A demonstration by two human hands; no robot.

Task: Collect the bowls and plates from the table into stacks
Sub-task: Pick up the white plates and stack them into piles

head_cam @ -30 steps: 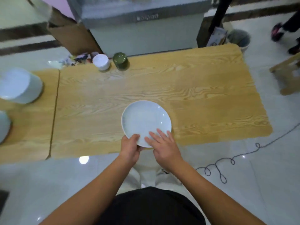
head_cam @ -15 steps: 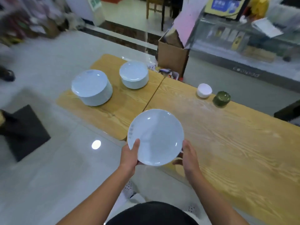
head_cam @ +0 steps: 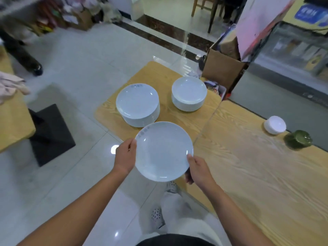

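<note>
At three o'clock from the held plate, the long wooden counter point(head_cam: 266, 174) is running off toward the lower right edge, its grain showing bare across most of the top. Butted against its far end, a smaller counter point(head_cam: 159, 73) is standing at twelve o'clock and carrying both stacks. At nine o'clock a dark square base point(head_cam: 51, 135) is sitting on the pale tiled floor point(head_cam: 79, 59). At one o'clock, beyond the smaller counter, a brown cardboard box point(head_cam: 221, 70) is standing open.

A white plate point(head_cam: 164, 151) is being held level in the air over the floor, just off the near corner of the smaller counter, with small blue marks at its eleven o'clock rim. At twelve o'clock from it, close by, the tall plate stack point(head_cam: 137, 102) is resting on the smaller counter; the lower plate stack point(head_cam: 189, 92) is sitting at one o'clock, apart from the first.

The left hand point(head_cam: 125, 155) is gripping the plate's nine o'clock rim, and the right hand point(head_cam: 198, 170) is gripping its four o'clock rim, thumb on top.

At two o'clock, on the long counter, a white bowl point(head_cam: 275, 125) and a green bowl point(head_cam: 299, 140) are sitting side by side.
</note>
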